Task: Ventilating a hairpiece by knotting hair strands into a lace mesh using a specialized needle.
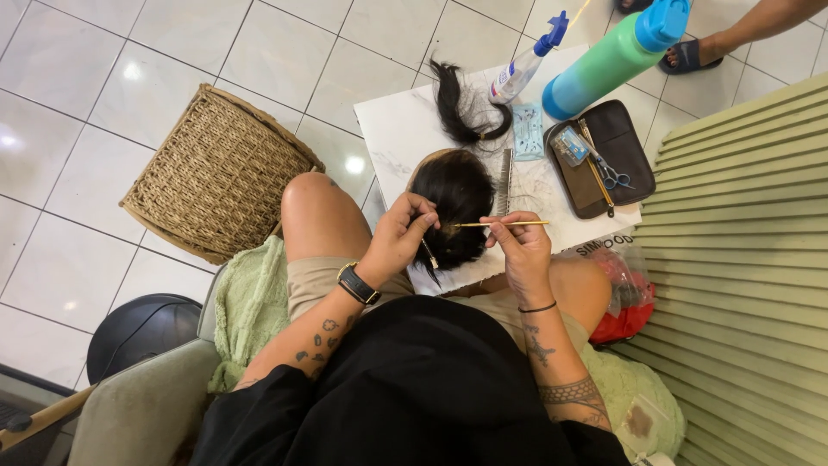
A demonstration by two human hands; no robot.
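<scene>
A black wig point(459, 205) lies on a white marble-look board point(401, 129) across my knees. My left hand point(397, 237) presses on the wig's left side and pinches a lock of hair, with a small clip hanging below the fingers. My right hand point(520, 246) holds a thin golden needle tool point(504, 224) level, its tip in the hair at the wig's middle. A metal comb point(502, 183) rests beside the wig on the right.
On the board sit a loose black hair bundle point(457, 103), a spray bottle point(522, 69), a green-blue water bottle point(608, 62) and a brown pouch point(604, 160) with scissors. A wicker basket point(216, 173) stands left. Another person's sandalled foot point(690, 53) is at top right. A plastic bag point(625, 285) lies by my right thigh.
</scene>
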